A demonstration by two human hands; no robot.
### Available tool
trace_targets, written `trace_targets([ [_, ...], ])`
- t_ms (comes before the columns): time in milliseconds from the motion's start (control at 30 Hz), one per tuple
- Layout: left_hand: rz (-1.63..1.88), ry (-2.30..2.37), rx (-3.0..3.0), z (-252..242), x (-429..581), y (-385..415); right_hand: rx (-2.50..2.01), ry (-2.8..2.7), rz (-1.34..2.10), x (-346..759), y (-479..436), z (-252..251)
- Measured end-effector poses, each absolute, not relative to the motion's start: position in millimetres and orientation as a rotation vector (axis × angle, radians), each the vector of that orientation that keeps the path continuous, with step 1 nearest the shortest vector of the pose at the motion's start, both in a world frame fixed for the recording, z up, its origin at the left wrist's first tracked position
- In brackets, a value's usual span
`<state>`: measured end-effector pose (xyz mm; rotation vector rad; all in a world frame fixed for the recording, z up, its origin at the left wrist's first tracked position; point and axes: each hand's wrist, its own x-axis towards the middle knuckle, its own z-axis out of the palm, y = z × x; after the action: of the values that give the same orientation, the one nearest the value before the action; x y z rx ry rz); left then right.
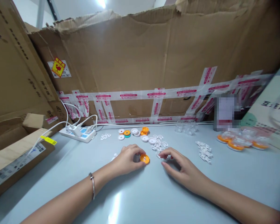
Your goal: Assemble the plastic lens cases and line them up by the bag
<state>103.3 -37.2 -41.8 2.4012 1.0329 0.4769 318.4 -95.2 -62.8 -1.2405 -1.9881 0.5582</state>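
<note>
Near the middle of the grey table, my left hand grips a small round orange piece between thumb and fingers. To its right, my right hand has its thumb and fingers apart, with nothing seen between them. The fingertips of that hand are beside a pile of small flat white parts. White round pieces and orange round pieces lie behind the hands. A few tiny white parts are partly hidden behind my left hand.
A power strip with cables stands at the back left, near an open carton. Clear parts, white flat parts and orange pieces with clear tops lie on the right. Large cardboard walls the back.
</note>
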Motion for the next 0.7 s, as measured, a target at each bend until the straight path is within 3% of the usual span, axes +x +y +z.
trace_targets([
  [167,0.464,1.036,2.373,-38.3,101.4,-37.3,-1.251,-1.992,0.568,318.1,-95.5,-62.3],
  [300,0.532,1.064,2.343,-4.8,85.8,-29.3,-1.263,-2.001,0.606,319.1,-95.8,-63.0],
  [467,0.124,1.323,2.549,38.2,38.5,-10.5,-1.260,-2.007,0.611,319.5,-95.9,-62.6],
  [700,-0.029,1.446,2.463,17.8,-10.4,-11.4,-1.251,-2.014,0.619,319.3,-96.9,-61.5],
])
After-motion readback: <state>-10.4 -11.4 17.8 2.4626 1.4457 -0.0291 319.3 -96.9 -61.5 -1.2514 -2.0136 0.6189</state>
